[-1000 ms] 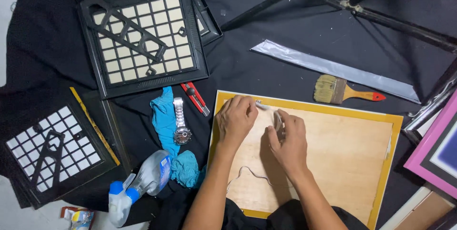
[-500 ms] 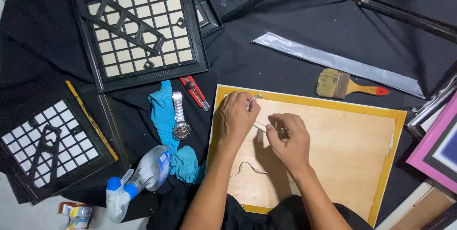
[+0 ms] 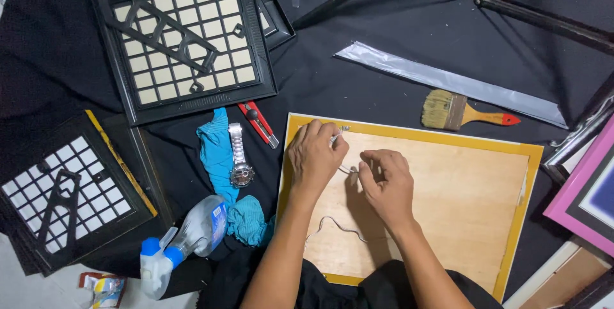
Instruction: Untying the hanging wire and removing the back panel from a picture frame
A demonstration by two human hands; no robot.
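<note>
A yellow-edged picture frame (image 3: 448, 139) lies face down, its plywood backing (image 3: 460, 200) up. My left hand (image 3: 316, 155) rests on the frame's top left corner, fingers closed on a small silver tool or fastener whose tip pokes out toward the frame edge. My right hand (image 3: 385, 183) sits just to the right on the backing, fingertips pinching a thin wire (image 3: 345, 169) that runs between both hands. A loose wire end (image 3: 332, 224) curls on the wood below my left wrist.
A paint brush (image 3: 464, 114) and a long silver strip (image 3: 448, 82) lie beyond the frame. Left of it are a red cutter (image 3: 258, 123), wristwatch (image 3: 239, 155), teal cloth (image 3: 220, 162) and spray bottle (image 3: 185, 239). Black lattice frames (image 3: 185, 40) lie at left, a pink frame (image 3: 585, 194) at right.
My right hand has slid down and left on the backing, closer to my left hand. My left hand stays at the top left corner. The view has shifted slightly.
</note>
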